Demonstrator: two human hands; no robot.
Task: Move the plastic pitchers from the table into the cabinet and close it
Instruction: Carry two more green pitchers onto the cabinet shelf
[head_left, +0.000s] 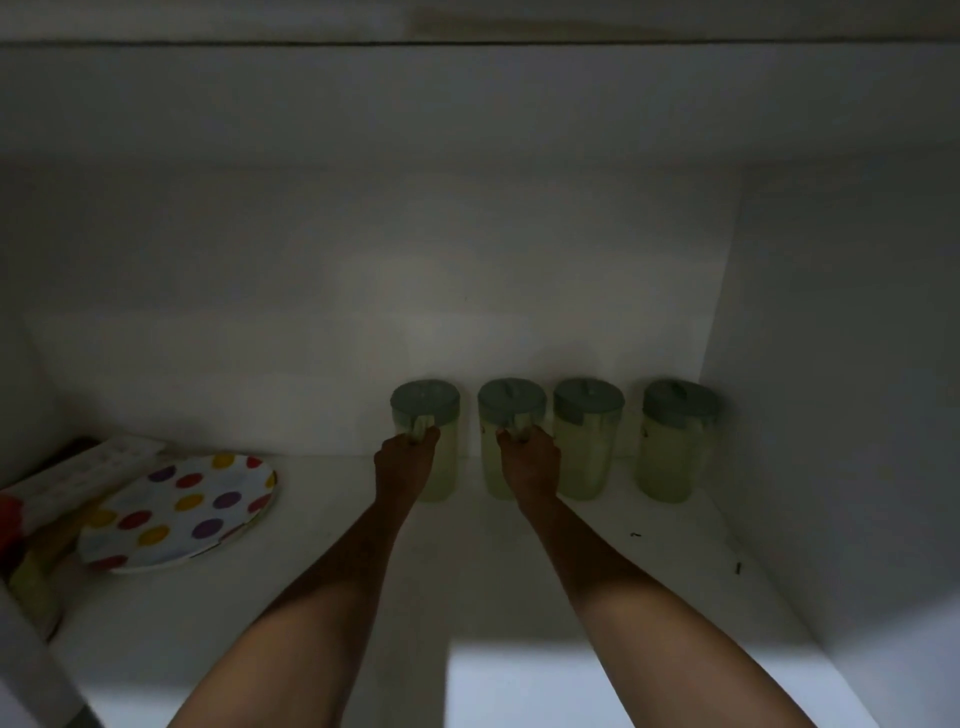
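Several clear plastic pitchers with grey-green lids stand in a row at the back of the dim white cabinet shelf (519, 571). My left hand (405, 462) grips the handle of the leftmost pitcher (426, 410). My right hand (530, 462) grips the handle of the second pitcher (511, 402). Two more pitchers stand to the right, one (587, 441) close by and one (675, 447) near the right wall, both untouched. All stand upright on the shelf against the back wall.
A polka-dot plate (176, 512) lies on the left of the shelf, over a box and some coloured items (31, 519). The cabinet's right wall (831, 415) is close to the last pitcher. An upper shelf edge (467, 44) runs overhead.
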